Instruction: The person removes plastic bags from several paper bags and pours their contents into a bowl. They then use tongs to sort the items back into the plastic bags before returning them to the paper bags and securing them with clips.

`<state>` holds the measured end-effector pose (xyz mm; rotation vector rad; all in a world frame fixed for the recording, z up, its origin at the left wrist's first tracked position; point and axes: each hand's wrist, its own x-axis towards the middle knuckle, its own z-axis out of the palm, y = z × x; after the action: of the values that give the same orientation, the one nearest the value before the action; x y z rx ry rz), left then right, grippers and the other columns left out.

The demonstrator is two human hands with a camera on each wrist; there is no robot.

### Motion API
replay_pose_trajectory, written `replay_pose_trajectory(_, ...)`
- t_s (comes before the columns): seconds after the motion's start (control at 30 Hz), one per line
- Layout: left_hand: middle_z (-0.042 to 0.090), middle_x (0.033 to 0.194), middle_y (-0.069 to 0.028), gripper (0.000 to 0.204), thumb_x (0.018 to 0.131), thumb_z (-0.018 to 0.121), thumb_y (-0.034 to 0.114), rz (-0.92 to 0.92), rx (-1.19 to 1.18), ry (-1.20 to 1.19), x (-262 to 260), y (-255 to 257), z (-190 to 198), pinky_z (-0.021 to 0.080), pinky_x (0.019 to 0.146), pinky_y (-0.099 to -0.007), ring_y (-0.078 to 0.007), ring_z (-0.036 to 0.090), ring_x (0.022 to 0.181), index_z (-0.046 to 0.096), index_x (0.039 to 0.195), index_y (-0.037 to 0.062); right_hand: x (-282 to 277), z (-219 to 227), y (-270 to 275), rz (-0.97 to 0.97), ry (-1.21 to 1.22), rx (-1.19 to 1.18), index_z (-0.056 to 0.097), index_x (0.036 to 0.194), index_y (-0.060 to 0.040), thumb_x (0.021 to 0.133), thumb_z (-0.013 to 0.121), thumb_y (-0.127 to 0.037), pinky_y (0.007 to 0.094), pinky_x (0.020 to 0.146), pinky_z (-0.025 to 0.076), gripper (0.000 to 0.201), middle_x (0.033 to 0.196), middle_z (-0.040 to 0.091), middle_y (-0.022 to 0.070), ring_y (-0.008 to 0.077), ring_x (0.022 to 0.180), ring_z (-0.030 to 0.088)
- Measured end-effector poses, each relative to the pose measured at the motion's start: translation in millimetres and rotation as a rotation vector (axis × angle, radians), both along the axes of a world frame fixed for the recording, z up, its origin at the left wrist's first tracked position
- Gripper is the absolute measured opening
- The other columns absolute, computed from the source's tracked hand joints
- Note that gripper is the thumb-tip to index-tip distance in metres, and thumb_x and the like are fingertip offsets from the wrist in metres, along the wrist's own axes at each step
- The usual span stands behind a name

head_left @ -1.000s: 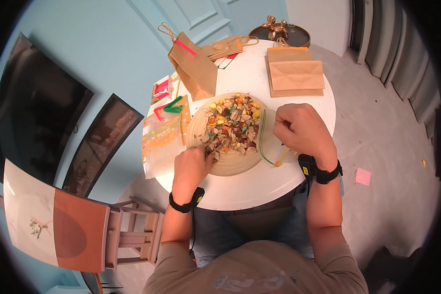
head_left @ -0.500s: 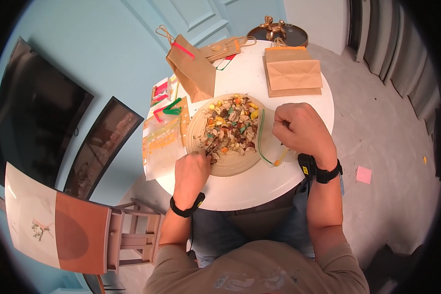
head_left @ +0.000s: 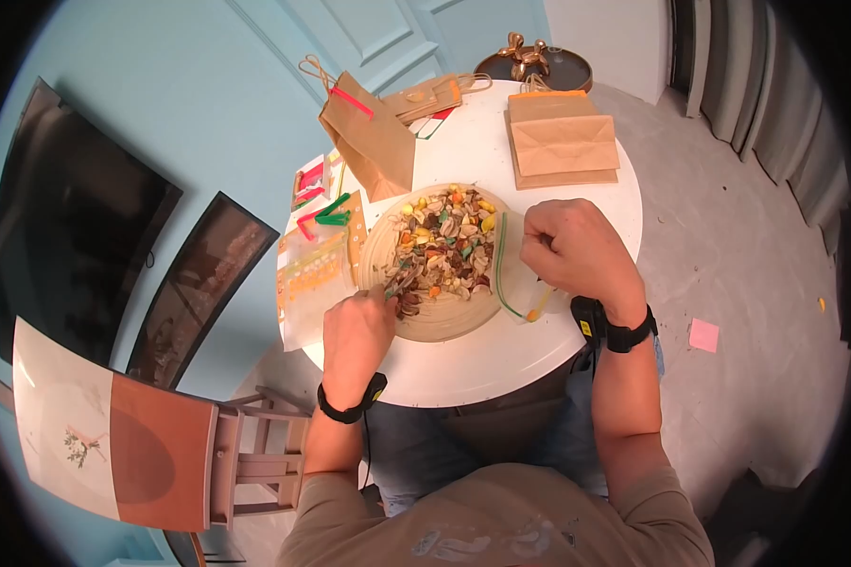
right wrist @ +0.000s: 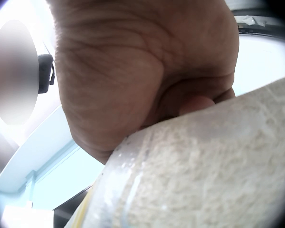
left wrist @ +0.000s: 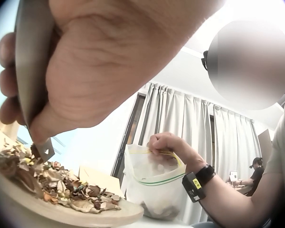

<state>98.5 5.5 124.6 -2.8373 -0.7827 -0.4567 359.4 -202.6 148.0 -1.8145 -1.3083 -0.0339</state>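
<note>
Dried potpourri [head_left: 452, 248] lies heaped on a round tan plate [head_left: 449, 324] on the white table. My left hand [head_left: 357, 335] is at the plate's near left edge, gripping grey metal tongs [left wrist: 31, 71] whose tip points down into the potpourri in the left wrist view. On the plate's right side, my right hand [head_left: 577, 244] grips the top of a clear zip bag [left wrist: 156, 192] with a green seal strip. The bag hangs upright with its mouth apart, and some dark pieces show at its bottom in the left wrist view.
Brown paper bags stand at the back left [head_left: 373, 142] and back right [head_left: 565, 142]. Another zip bag [head_left: 317, 283] lies left of the plate, near green clips [head_left: 333, 215]. A wooden chair [head_left: 265, 454] stands at the left.
My left hand has drawn back from over the potpourri, slightly left and nearer to me. The right hand and its bag have hardly moved.
</note>
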Motion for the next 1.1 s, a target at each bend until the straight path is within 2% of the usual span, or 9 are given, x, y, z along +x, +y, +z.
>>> replay_pose_trajectory(0.23, 0.074, 0.08, -0.0215, 0.019, 0.1, 0.08, 0.019, -0.059, -0.024, -0.062, 5.4, -16.7, 19.9, 0.059, 0.068, -0.0521, -0.0423, 0.075, 0.075, 0.074, 0.097, 0.001, 0.1, -9.4, 7.2, 0.016, 0.006, 0.011, 0.071, 0.077, -0.0005, 0.085, 0.068, -0.013, 0.0507, 0.07, 0.055, 0.015, 0.078, 0.071, 0.0218, 0.0433, 0.074, 0.069)
replay_pose_trajectory(0.33, 0.073, 0.08, -0.0202, 0.018, 0.097, 0.085, 0.018, -0.115, -0.081, -0.126, 13.2, -26.8, 28.3, 0.055, 0.067, -0.0514, -0.0435, 0.072, 0.074, 0.077, 0.102, 0.0024, -1.9, -9.3, 9.0, 0.029, -0.002, 0.02, 0.071, 0.077, -0.0008, 0.086, 0.068, -0.014, 0.0514, 0.07, 0.056, 0.016, 0.078, 0.071, 0.0219, 0.0437, 0.074, 0.07)
replay_pose_trajectory(0.43, 0.073, 0.081, -0.0194, 0.02, 0.097, 0.085, 0.018, -0.266, -0.158, -0.195, 28.3, -44.1, 35.0, 0.055, 0.067, -0.051, -0.0429, 0.072, 0.075, 0.077, 0.104, 0.0014, -1.7, -10.0, 10.6, 0.04, -0.02, 0.013, 0.072, 0.077, -0.0007, 0.085, 0.068, -0.014, 0.0518, 0.07, 0.056, 0.016, 0.077, 0.071, 0.0219, 0.0439, 0.074, 0.07)
replay_pose_trajectory(0.57, 0.076, 0.089, -0.02, 0.026, 0.095, 0.087, 0.021, -0.399, -0.26, -0.131, 49.3, -60.7, 39.3, 0.058, 0.069, -0.0482, -0.0413, 0.074, 0.076, 0.078, 0.108, -0.0004, -2.8, -8.3, 9.2, 0.028, -0.014, 0.021, 0.071, 0.077, -0.0002, 0.084, 0.069, -0.014, 0.0516, 0.07, 0.056, 0.015, 0.076, 0.071, 0.022, 0.0439, 0.073, 0.069)
replay_pose_trajectory(0.67, 0.078, 0.093, -0.0209, 0.03, 0.093, 0.09, 0.023, -0.314, -0.324, -0.197, 45.2, -56.0, 38.3, 0.059, 0.07, -0.0469, -0.0404, 0.075, 0.077, 0.079, 0.109, -0.0005, 1.3, -7.7, 5.5, 0.013, 0.001, 0.007, 0.072, 0.078, 0.0002, 0.084, 0.069, -0.013, 0.0512, 0.069, 0.055, 0.015, 0.077, 0.071, 0.0223, 0.0439, 0.073, 0.069)
replay_pose_trajectory(0.77, 0.077, 0.09, -0.0229, 0.034, 0.091, 0.091, 0.025, -0.202, -0.312, -0.161, 24.3, -30.8, 36.7, 0.059, 0.071, -0.0479, -0.0416, 0.076, 0.077, 0.081, 0.11, -0.0014, 2.2, -6.4, 2.3, 0.016, 0.024, 0.014, 0.072, 0.078, 0.0005, 0.083, 0.069, -0.013, 0.0508, 0.07, 0.055, 0.015, 0.077, 0.071, 0.0223, 0.0437, 0.073, 0.07)
replay_pose_trajectory(0.87, 0.076, 0.084, -0.0259, 0.035, 0.092, 0.09, 0.028, 0.002, -0.277, 0.076, 1.8, 0.0, 34.1, 0.059, 0.073, -0.0497, -0.0441, 0.076, 0.078, 0.082, 0.108, -0.0022, 1.7, -2.4, -0.2, 0.019, 0.033, 0.01, 0.072, 0.078, 0.0008, 0.083, 0.069, -0.013, 0.0507, 0.07, 0.055, 0.015, 0.077, 0.071, 0.0224, 0.0436, 0.073, 0.07)
replay_pose_trajectory(0.97, 0.077, 0.088, -0.0277, 0.034, 0.094, 0.086, 0.032, 0.164, -0.262, 0.161, -14.5, 25.0, 25.4, 0.06, 0.079, -0.0545, -0.0474, 0.077, 0.088, 0.08, 0.097, -0.0022, 2.1, -3.3, -0.7, 0.015, 0.024, 0.014, 0.072, 0.078, 0.0008, 0.083, 0.069, -0.013, 0.051, 0.07, 0.055, 0.015, 0.077, 0.071, 0.0226, 0.0435, 0.074, 0.069)
replay_pose_trajectory(1.1, 0.076, 0.088, -0.0304, 0.035, 0.094, 0.084, 0.034, 0.123, -0.376, 0.188, -12.2, 41.2, 17.6, 0.059, 0.08, -0.0546, -0.0485, 0.077, 0.089, 0.082, 0.099, -0.0011, 1.4, -3.5, 0.3, 0.019, 0.018, 0.005, 0.072, 0.078, 0.0008, 0.083, 0.068, -0.013, 0.0513, 0.07, 0.055, 0.015, 0.077, 0.071, 0.0228, 0.0436, 0.073, 0.069)
